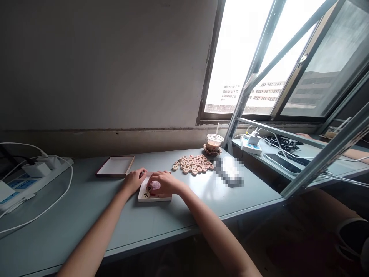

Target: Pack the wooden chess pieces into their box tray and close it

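With the box as the centre of the clock and the wall at twelve, the work seems to be at an early point. In the box (155,199), which stands open on the table (161,220), only two discs (146,195) are seen, at its seven to nine o'clock side. The large group of discs (195,167) is spread flat on the table at two o'clock, and none of these is touched. The lid (115,166) is already off and is laid at ten o'clock, with its inside up.

The left wall of the box is touched by the left hand (135,180), whose fingers are bent. The right hand (166,182) is put inside the box, with its fingers curled down at the upper disc; because the fingertips are partly hidden, it cannot be told whether a grip is closed by either hand.

A single dark character is carried by each of the two discs, but it cannot be read surely; those in the group are too small. On the cup (213,144), farther out at two o'clock, no brand can be read.
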The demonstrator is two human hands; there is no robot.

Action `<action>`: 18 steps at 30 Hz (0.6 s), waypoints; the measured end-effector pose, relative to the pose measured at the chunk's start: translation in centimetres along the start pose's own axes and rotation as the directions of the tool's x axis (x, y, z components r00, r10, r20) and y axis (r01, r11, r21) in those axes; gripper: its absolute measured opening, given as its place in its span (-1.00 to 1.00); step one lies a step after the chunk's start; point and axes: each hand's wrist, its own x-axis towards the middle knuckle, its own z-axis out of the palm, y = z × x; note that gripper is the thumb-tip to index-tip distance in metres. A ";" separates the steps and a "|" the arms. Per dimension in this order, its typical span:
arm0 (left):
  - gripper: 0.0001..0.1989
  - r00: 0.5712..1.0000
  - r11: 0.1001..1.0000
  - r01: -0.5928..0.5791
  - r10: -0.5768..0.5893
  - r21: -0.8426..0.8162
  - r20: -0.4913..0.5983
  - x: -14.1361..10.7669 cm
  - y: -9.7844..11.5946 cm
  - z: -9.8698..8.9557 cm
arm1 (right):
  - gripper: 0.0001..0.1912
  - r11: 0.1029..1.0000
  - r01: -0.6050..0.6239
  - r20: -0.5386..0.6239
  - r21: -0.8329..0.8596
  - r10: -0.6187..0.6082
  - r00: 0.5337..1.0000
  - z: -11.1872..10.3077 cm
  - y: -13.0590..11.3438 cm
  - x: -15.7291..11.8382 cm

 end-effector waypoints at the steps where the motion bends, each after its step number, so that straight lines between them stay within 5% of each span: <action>1: -0.71 1.000 1.000 0.003 -0.003 0.004 0.001 0.0 0.0 0.0 | -0.75 1.000 -0.004 -0.003 0.000 0.004 1.000 -0.2 0.2 -0.1; 5: -0.71 1.000 1.000 0.016 -0.016 0.020 -0.002 -0.1 -0.1 -0.1 | -0.76 0.998 -0.061 -0.123 0.024 0.064 0.990 -1.5 1.1 -0.5; 9: -0.74 0.998 0.998 -0.035 0.037 -0.049 0.052 -0.2 0.2 -0.4 | -0.81 0.955 -0.279 -0.311 -0.102 0.236 0.921 -2.7 2.9 -1.4; 18: -0.75 0.990 0.987 -0.070 0.085 -0.142 0.109 -0.4 0.6 -0.6 | -0.72 0.813 -0.475 -0.243 -0.336 0.412 0.878 -2.4 5.2 -3.2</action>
